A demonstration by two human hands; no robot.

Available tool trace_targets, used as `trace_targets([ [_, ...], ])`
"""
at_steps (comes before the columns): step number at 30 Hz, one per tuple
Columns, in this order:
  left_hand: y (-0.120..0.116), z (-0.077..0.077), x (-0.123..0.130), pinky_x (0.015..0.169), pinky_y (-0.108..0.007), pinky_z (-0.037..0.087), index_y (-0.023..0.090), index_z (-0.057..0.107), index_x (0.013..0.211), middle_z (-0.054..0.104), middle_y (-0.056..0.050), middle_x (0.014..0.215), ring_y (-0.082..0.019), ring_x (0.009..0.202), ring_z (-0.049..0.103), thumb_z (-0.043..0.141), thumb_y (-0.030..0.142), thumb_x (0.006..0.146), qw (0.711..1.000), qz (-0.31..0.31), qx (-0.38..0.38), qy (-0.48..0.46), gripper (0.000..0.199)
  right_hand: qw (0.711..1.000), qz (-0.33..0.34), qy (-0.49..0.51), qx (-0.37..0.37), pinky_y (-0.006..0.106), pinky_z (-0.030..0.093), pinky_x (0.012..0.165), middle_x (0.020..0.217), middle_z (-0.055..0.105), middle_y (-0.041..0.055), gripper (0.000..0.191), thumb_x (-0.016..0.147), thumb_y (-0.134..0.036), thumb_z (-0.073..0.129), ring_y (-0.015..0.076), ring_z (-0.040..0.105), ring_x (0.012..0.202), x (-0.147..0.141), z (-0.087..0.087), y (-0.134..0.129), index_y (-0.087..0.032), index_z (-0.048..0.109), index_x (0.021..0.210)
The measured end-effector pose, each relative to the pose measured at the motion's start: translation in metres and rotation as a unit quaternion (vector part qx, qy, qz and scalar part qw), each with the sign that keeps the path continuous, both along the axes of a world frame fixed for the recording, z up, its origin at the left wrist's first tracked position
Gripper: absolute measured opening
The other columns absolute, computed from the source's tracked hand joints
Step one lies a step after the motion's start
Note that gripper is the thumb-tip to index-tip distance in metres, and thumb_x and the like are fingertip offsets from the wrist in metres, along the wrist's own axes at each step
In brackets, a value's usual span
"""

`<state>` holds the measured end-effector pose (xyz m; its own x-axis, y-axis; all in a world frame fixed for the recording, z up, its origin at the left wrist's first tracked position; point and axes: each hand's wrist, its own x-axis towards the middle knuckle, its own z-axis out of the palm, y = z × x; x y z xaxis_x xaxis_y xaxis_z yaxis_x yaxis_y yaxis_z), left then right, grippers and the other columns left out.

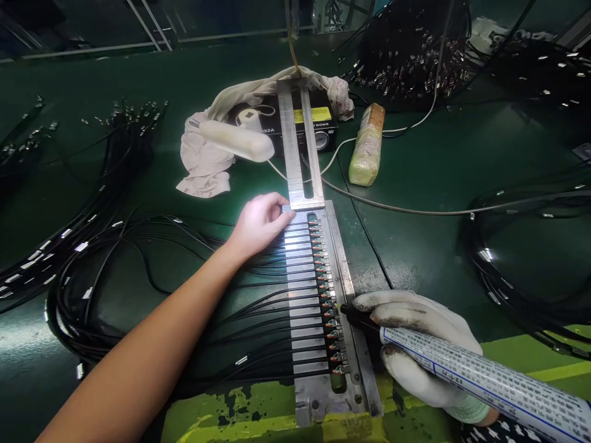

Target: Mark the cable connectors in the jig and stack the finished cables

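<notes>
A long metal fixture (305,314) lies lengthwise in front of me, holding several black cables side by side, their small connector ends (329,304) lined up in its slot. My left hand (261,223) is bare and closed at the fixture's far left corner, thumb and forefinger gripping its edge. In a white glove, my right hand (425,344) grips a white printed tube (480,375) with blue lines. Its black nozzle (357,317) points left, with the tip beside the connectors around the fixture's middle. The glove is smudged on its fingers.
Beyond the fixture, a slotted metal frame (290,141) leans on a black box (323,132). Nearby are a white-handled tool (237,140), a cloth (203,166) and a plastic-wrapped block (367,147). Cable bundles lie left (124,141), right (489,264) and far back (410,49).
</notes>
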<state>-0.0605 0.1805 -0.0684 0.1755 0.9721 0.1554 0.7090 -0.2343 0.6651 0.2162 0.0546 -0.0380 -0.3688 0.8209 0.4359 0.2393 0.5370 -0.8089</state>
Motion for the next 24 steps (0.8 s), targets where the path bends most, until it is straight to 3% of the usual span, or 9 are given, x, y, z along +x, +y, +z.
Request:
trace_targets([
  [24, 0.0003, -0.0014, -0.0003, 0.058, -0.026, 0.035, 0.017, 0.064, 0.089, 0.049, 0.004, 0.062, -0.015, 0.061, 0.046, 0.06, 0.04, 0.084, 1.0, 0.0, -0.001, -0.001, 0.024, 1.0, 0.006, -0.004, 0.021, 0.033, 0.061, 0.079, 0.098, 0.073, 0.0078, 0.017, 0.078, -0.017, 0.064, 0.0215, 0.071, 0.09, 0.0002, 0.0019, -0.0006, -0.017, 0.066, 0.095],
])
